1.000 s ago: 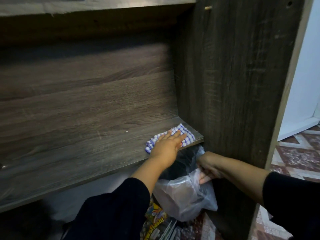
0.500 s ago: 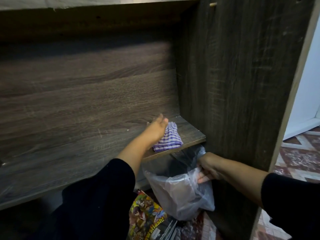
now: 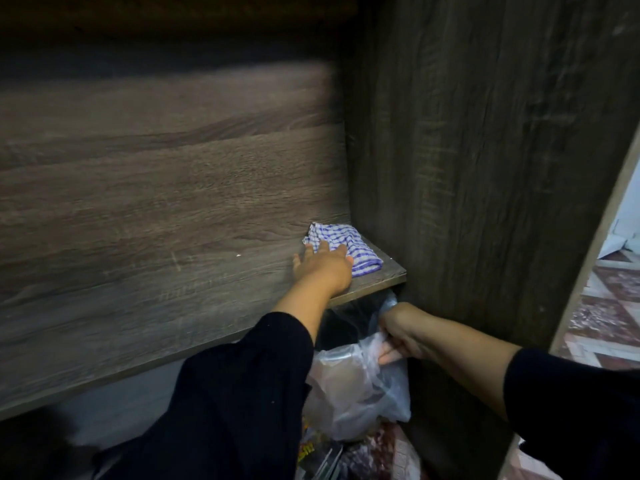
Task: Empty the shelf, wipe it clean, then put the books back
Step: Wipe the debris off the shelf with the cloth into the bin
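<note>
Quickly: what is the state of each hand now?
Left hand: open, fingers flat on the checked cloth on the shelf.
Right hand: closed, gripping the plastic bag.

A dark wood-grain back panel fills the left of my view, dim toward the top. A tall side panel of the same wood rises right of centre. At the far right, patterned floor tiles meet a pale wall.

I see both arms in loose black sleeves, pushed up so the forearms show bare; the left hand and right hand wear no gloves.
</note>
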Tool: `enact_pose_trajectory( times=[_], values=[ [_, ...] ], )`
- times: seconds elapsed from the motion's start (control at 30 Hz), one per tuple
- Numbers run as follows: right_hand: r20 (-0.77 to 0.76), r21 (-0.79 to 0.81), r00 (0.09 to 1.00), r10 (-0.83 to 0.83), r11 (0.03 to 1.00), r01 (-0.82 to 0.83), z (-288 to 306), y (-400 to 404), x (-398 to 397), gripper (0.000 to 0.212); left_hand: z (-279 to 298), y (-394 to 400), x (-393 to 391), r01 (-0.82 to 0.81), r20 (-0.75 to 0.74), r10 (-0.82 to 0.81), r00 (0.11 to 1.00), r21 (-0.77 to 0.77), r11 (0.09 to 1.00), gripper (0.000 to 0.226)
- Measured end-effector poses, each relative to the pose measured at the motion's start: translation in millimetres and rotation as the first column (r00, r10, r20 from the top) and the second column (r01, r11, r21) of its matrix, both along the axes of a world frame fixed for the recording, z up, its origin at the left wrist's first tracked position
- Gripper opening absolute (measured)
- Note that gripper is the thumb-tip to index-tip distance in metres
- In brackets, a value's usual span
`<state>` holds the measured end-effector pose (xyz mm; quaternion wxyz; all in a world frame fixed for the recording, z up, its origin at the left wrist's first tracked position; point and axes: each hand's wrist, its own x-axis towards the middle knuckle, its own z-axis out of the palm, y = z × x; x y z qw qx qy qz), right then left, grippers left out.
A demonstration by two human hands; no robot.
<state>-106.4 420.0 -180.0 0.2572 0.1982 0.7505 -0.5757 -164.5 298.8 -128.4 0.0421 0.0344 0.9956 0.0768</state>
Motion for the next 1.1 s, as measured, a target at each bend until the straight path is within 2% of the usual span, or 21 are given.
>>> enact_pose_trajectory(
  times=[0.2,0.27,0.4,0.5,0.6,0.73,0.9,1.1],
  values=[
    [0.056,-0.049,0.998,0.020,0.999,-0.018,-8,-8,-5,0.046,2,19,-9,0.011,-0.006,-0.011,1.000,-0.019,1.000,0.051],
    [0.049,-0.050,0.999,-0.016,0.999,0.018,-20,-8,-8,0.049,5,9,-14,0.049,-0.008,-0.048,0.999,0.046,0.998,0.050],
    [0.026,-0.015,0.998,-0.060,0.998,0.061,-39,-9,-10,0.041,-7,-14,-24,0.148,-0.059,-0.139,0.989,0.188,0.971,0.051],
    [0.018,-0.034,0.998,-0.056,0.998,0.056,-49,-11,-9,0.040,-25,-25,-21,0.195,-0.203,-0.145,0.968,0.254,0.947,0.047],
    [0.028,-0.024,0.997,-0.065,0.998,0.066,-59,-12,-6,0.040,-31,-27,-12,0.328,-0.425,-0.168,0.890,0.338,0.882,0.047],
    [0.056,-0.026,0.992,-0.110,0.993,0.111,-71,-12,-4,0.033,-29,-27,0,0.419,-0.592,-0.180,0.786,0.295,0.859,0.035],
    [0.083,-0.036,0.987,-0.141,0.989,0.144,-78,-13,-1,0.038,-28,-26,5,0.424,-0.633,-0.192,0.750,0.237,0.874,0.029],
    [0.098,-0.036,0.983,-0.155,0.987,0.160,-85,-11,0,0.043,-27,-27,7,0.404,-0.605,-0.174,0.777,0.269,0.874,0.022]
  ],
)
